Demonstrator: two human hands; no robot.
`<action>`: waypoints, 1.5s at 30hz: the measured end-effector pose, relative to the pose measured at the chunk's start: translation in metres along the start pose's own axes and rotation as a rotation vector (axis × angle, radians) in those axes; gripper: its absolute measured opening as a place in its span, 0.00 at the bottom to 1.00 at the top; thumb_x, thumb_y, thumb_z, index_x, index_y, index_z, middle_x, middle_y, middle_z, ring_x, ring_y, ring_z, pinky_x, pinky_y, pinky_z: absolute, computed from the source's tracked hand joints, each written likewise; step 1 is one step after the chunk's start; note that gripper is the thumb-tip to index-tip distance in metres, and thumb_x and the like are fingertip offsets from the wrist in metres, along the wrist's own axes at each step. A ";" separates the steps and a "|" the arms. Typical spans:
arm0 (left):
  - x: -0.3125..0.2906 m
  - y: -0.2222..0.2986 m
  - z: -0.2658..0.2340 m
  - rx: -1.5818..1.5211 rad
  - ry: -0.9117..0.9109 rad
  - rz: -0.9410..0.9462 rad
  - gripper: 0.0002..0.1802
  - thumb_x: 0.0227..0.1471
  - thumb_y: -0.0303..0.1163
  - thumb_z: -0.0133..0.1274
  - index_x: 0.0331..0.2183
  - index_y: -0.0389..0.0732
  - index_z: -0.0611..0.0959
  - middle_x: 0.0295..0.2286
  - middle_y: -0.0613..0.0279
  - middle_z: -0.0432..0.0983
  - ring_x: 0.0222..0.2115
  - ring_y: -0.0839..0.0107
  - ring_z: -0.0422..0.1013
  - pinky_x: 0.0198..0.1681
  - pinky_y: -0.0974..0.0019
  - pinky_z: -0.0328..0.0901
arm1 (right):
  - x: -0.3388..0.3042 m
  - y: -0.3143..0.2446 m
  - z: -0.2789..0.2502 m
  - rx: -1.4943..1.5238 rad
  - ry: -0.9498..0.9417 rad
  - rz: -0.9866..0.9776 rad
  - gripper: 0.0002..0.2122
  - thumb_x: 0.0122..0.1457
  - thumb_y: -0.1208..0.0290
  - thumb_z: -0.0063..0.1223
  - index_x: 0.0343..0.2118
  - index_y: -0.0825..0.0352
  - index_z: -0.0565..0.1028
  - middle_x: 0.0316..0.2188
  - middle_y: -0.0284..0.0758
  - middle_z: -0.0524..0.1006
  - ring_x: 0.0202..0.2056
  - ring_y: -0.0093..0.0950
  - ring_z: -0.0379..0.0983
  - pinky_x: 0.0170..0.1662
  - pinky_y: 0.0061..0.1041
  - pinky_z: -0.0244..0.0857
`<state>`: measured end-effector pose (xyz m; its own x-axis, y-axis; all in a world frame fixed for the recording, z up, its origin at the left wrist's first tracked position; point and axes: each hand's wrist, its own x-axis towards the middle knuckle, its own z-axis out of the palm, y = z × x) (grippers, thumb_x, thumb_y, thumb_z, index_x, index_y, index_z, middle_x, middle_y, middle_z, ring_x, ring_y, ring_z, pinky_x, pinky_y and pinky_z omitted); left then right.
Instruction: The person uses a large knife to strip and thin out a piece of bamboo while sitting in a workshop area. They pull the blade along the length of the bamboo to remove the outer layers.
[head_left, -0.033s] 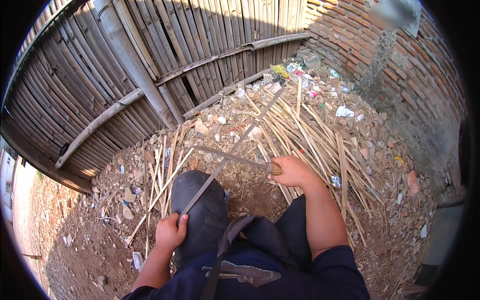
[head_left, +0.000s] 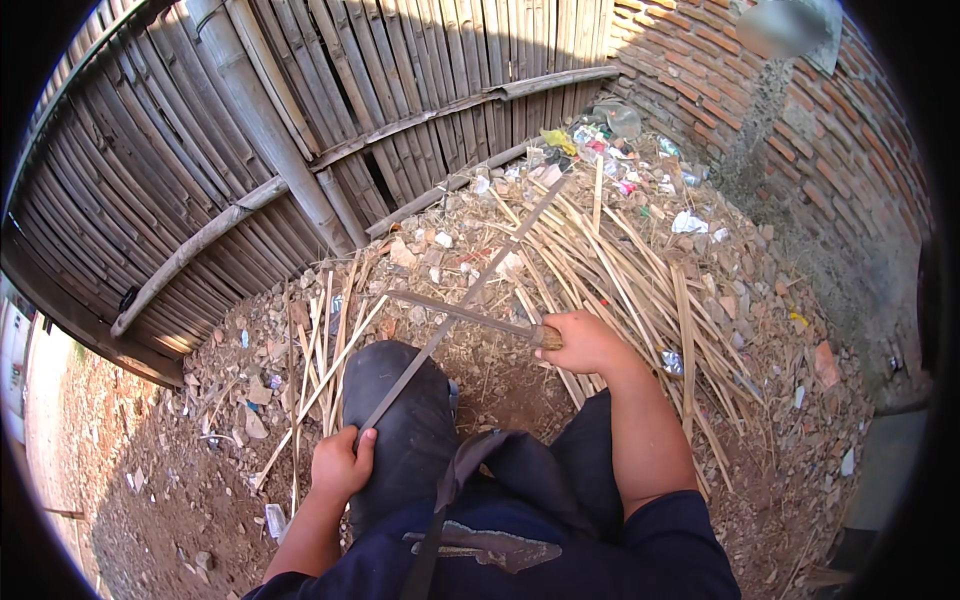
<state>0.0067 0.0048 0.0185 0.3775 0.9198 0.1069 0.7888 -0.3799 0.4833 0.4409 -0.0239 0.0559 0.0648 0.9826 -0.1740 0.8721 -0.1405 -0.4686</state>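
My left hand (head_left: 341,463) is closed around the near end of a long, flat greyish bamboo strip (head_left: 502,257). The strip slants away over my left knee toward the far right, its far end above the litter. In my right hand (head_left: 582,343) is the wooden handle of a knife (head_left: 497,322), fingers wrapped round it. Its narrow dark blade points left and crosses the strip near the middle; whether the edge touches the strip I cannot tell. Both hands are apart, one on each side of my lap.
Many pale split bamboo strips (head_left: 628,285) lie piled ahead and right, and a smaller bunch (head_left: 330,345) lies left of my knee. A bamboo fence (head_left: 420,75) and a brick wall (head_left: 690,75) meet beyond mixed litter (head_left: 610,150). Rubble covers the ground.
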 end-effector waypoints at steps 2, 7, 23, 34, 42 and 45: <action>0.000 0.000 0.001 0.000 0.003 0.004 0.25 0.61 0.43 0.57 0.19 0.38 0.72 0.14 0.46 0.70 0.18 0.42 0.71 0.23 0.45 0.63 | -0.001 0.000 0.001 0.008 0.002 0.003 0.17 0.52 0.56 0.66 0.38 0.64 0.80 0.34 0.44 0.81 0.40 0.47 0.78 0.44 0.43 0.72; 0.000 -0.001 0.001 0.003 0.007 0.010 0.25 0.61 0.44 0.56 0.19 0.38 0.72 0.14 0.46 0.70 0.18 0.41 0.71 0.23 0.45 0.64 | -0.002 -0.004 -0.001 0.044 -0.002 0.030 0.17 0.52 0.56 0.66 0.38 0.64 0.80 0.35 0.44 0.81 0.40 0.47 0.78 0.43 0.44 0.72; 0.000 -0.006 0.005 0.013 0.006 0.015 0.26 0.62 0.46 0.55 0.19 0.38 0.72 0.14 0.46 0.70 0.18 0.41 0.71 0.24 0.45 0.63 | 0.001 0.000 0.004 0.058 0.013 0.014 0.17 0.52 0.56 0.67 0.36 0.65 0.79 0.33 0.46 0.81 0.40 0.49 0.78 0.44 0.45 0.71; 0.001 -0.005 0.005 0.022 0.025 0.040 0.27 0.62 0.46 0.55 0.18 0.38 0.71 0.13 0.46 0.69 0.17 0.42 0.70 0.22 0.46 0.62 | 0.001 -0.002 0.002 0.042 -0.010 0.003 0.17 0.53 0.57 0.67 0.35 0.66 0.79 0.33 0.46 0.81 0.38 0.48 0.79 0.44 0.44 0.71; 0.002 -0.005 0.005 0.012 0.023 0.051 0.27 0.63 0.46 0.55 0.18 0.38 0.71 0.13 0.46 0.68 0.17 0.42 0.70 0.22 0.46 0.62 | 0.001 0.000 0.001 0.042 -0.018 -0.011 0.17 0.53 0.56 0.67 0.35 0.66 0.79 0.34 0.45 0.81 0.39 0.47 0.79 0.45 0.43 0.72; 0.002 -0.006 0.005 0.027 0.023 0.047 0.28 0.63 0.46 0.55 0.18 0.38 0.71 0.13 0.46 0.68 0.16 0.42 0.70 0.22 0.46 0.62 | 0.001 0.001 0.002 0.046 -0.014 -0.020 0.17 0.53 0.56 0.67 0.35 0.66 0.79 0.34 0.45 0.81 0.39 0.47 0.79 0.45 0.43 0.72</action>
<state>0.0054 0.0077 0.0115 0.4036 0.9027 0.1493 0.7831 -0.4252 0.4538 0.4403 -0.0234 0.0533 0.0403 0.9835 -0.1766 0.8502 -0.1266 -0.5111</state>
